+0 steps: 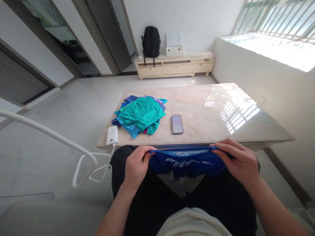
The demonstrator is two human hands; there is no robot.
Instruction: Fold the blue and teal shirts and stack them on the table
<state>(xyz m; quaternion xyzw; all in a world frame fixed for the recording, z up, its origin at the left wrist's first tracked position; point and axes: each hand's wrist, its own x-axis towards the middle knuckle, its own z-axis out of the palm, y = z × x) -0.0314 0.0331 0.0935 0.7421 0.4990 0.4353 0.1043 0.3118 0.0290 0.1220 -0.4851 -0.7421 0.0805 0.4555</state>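
Plainly, the marble-topped table point(204, 127) bears a clothes pile point(130, 128) (teal garment point(142, 113) uppermost); over the lap point(228, 203), a white-printed blue garment point(184, 165) hangs between left hand point(136, 164) and right hand point(242, 160), both pinching its top edge; a smartphone point(177, 124) lies beyond.

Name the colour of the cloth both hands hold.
The cloth is blue, patterned with white; best in head view.
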